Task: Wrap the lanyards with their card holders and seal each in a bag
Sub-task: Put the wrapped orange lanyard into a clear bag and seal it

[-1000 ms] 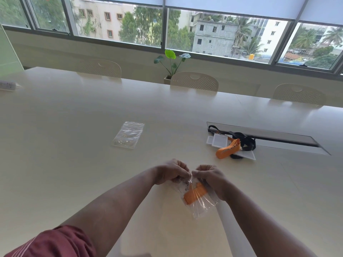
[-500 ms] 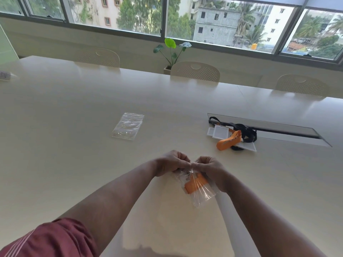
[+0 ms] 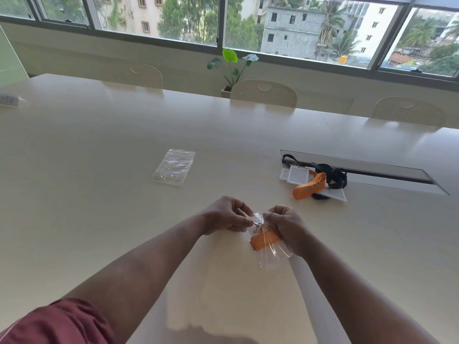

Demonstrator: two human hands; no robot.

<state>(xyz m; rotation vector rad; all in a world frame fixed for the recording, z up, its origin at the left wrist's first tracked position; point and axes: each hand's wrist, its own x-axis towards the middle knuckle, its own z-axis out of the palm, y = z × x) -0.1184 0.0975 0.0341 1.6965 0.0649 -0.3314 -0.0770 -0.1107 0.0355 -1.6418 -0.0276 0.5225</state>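
Both hands pinch the top edge of a clear plastic bag (image 3: 269, 254) just above the table. Inside it lies a rolled orange lanyard (image 3: 264, 240) with its metal clip near the bag's mouth. My left hand (image 3: 227, 216) grips the bag's left top corner and my right hand (image 3: 285, 225) grips the right one. Further right on the table lies a pile: an orange lanyard (image 3: 309, 186), a black lanyard (image 3: 332, 173) and white card holders (image 3: 296, 175). A stack of empty clear bags (image 3: 173, 167) lies to the left.
The wide cream table (image 3: 99, 194) has a long cable slot (image 3: 387, 171) right behind the pile. Three cream chairs (image 3: 264, 93) stand along the far edge, and a potted plant (image 3: 232, 68) sits below the windows. A small item (image 3: 8, 99) lies at the far left.
The hands with the bag have stayed in place on the table while the fingers work along its top edge. The head camera has tilted slightly, shifting the scene.
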